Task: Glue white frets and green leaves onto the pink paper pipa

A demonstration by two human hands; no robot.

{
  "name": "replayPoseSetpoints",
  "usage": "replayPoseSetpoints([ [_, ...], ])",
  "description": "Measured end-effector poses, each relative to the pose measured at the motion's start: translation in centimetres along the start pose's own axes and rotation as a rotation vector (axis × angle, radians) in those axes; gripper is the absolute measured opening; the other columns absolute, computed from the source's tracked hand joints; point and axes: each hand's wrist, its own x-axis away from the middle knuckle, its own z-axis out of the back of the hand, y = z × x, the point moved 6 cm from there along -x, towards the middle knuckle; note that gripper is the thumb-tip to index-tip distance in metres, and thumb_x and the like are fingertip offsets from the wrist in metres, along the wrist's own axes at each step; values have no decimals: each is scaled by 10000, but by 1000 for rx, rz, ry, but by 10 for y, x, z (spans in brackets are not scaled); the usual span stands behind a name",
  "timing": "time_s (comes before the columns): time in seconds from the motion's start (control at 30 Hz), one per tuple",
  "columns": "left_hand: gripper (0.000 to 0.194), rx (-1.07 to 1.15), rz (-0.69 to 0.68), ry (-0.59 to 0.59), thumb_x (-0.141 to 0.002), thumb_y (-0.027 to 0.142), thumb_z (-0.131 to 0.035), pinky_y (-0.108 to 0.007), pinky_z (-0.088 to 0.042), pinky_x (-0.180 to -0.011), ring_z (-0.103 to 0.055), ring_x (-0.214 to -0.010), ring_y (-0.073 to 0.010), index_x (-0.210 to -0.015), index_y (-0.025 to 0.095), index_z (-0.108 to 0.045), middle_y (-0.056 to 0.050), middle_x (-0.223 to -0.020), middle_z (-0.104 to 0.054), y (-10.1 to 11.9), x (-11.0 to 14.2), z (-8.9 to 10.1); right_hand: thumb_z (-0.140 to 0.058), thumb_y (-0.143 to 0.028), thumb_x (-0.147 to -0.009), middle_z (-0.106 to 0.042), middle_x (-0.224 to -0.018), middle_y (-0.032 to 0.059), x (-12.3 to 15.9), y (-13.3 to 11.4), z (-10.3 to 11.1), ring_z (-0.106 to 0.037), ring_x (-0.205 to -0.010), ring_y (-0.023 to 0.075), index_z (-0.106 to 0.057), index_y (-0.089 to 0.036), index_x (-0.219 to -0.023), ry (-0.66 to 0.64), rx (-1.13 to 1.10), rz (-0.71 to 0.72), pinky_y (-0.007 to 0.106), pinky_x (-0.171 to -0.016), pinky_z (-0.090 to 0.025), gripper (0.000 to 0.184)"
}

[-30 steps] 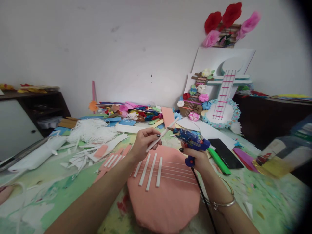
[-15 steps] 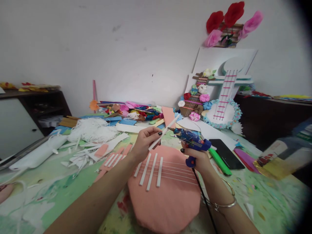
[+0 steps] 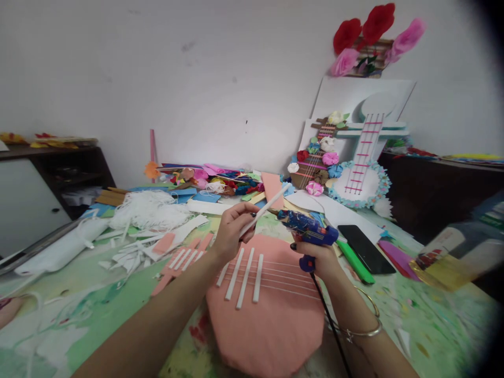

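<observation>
My left hand (image 3: 230, 231) pinches a thin white foam strip (image 3: 268, 207) that slants up to the right. A blue glue gun (image 3: 307, 228) is gripped in my right hand (image 3: 318, 257), its nozzle touching the strip near my left fingers. Its black cord (image 3: 328, 320) trails down toward me. Below both hands lies a round pink foam piece (image 3: 271, 320) with three white strips (image 3: 244, 270) stuck across thin white strings.
A black phone (image 3: 366, 247) and a green cutter (image 3: 354, 261) lie right of the pink piece. White foam scraps (image 3: 145, 210) and coloured paper (image 3: 220, 184) pile up at the back left. Finished guitar-shaped crafts (image 3: 354, 163) lean on the wall. A dark cabinet (image 3: 51, 178) stands at left.
The glue gun's nozzle has moved slightly left onto the white strip. My left hand has held almost still.
</observation>
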Motion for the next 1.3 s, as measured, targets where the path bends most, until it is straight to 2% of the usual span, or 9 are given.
replayPoseSetpoints([
  [0.13,115,-31,-23,-12,-700,205,-598,-165,-215,-353,-288,-355,-23,-780,126,-577,73,-469,-398,-1,-1,-1,-740,-189,-512,-570,-638,-18,-1,3,4,-507,-632,148,-640,-193,-605,57,-12,-6,271,-594,-405,137],
  [0.37,76,-29,-14,9,-695,189,-568,-165,-181,-358,-266,-357,-27,-749,137,-560,80,-448,-346,-1,-1,-1,-726,-210,-521,-550,-642,0,-1,5,4,-507,-636,162,-611,-194,-588,64,17,11,284,-596,-418,134],
  [0.67,85,15,-1,2,-722,218,-547,-159,-141,-349,-213,-333,-20,-781,161,-524,98,-447,-305,-5,2,-6,-719,-174,-493,-554,-608,-23,6,-1,-10,-494,-590,139,-620,-181,-585,5,29,-25,279,-570,-396,135],
  [0.8,107,52,8,-25,-729,222,-571,-160,-150,-356,-215,-339,-18,-796,158,-518,105,-454,-291,-5,3,-9,-733,-175,-487,-562,-623,-18,4,2,-5,-499,-612,146,-622,-185,-585,65,6,-13,281,-576,-396,148],
  [1.0,227,22,-5,-129,-684,207,-635,-182,-251,-380,-383,-349,-28,-881,136,-547,61,-565,-479,-5,3,-14,-699,-204,-499,-592,-682,16,-1,7,4,-535,-663,184,-658,-192,-640,138,-21,4,308,-596,-431,147],
  [1.17,208,-103,-22,-41,-744,248,-611,-200,-359,-400,-548,-422,-95,-905,127,-558,9,-612,-594,-5,1,-9,-690,-179,-486,-583,-672,2,-1,5,4,-523,-659,172,-640,-195,-614,125,-69,-11,298,-599,-422,138],
  [1.3,198,-190,-83,12,-765,274,-612,-224,-428,-432,-600,-471,-124,-858,126,-518,-46,-680,-660,1,3,-9,-683,-173,-497,-586,-672,-6,-2,8,4,-515,-664,162,-651,-202,-620,106,-99,-7,289,-608,-416,130],
])
